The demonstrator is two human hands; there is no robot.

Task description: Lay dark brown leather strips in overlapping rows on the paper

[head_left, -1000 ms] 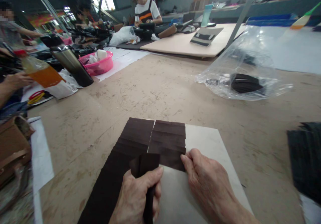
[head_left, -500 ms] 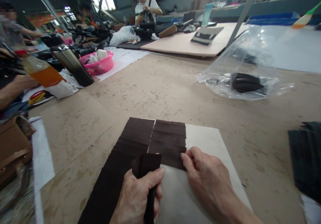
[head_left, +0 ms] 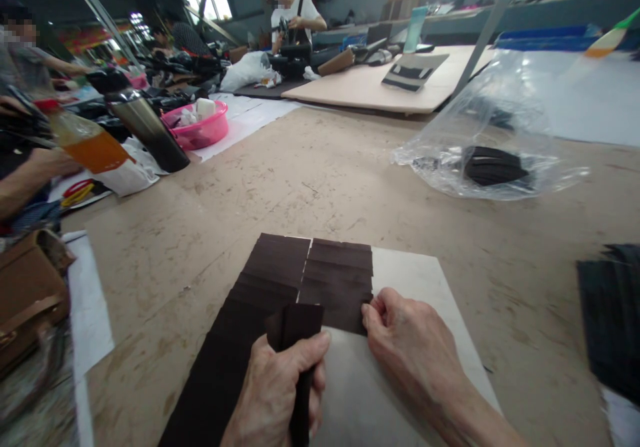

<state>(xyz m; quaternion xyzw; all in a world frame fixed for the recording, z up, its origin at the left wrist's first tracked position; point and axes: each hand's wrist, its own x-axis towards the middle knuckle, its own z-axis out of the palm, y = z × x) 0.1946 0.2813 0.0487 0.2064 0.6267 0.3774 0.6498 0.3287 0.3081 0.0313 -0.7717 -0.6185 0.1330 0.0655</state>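
Observation:
A pale board [head_left: 410,267] lies on the brown table in front of me. Dark brown pieces cover its left part in two overlapping columns, a left one [head_left: 235,327] and a shorter right one [head_left: 337,273]. My left hand [head_left: 285,380] is closed round a folded bundle of dark strips [head_left: 303,320] above the board. With thumb and fingers pinched together, my right hand [head_left: 410,340] grips the right edge of the lowest piece in the right column.
A clear plastic bag [head_left: 430,157] with dark strips lies ahead right; a dark stack [head_left: 610,313] sits at the right edge. Ahead left are a pink basket [head_left: 213,130], a flask [head_left: 150,127] and a bottle [head_left: 95,147]. People are at left and behind.
The view has shifted very slightly. Both hands keep nearly the same places and grips. The person at the back has moved their hands a little.

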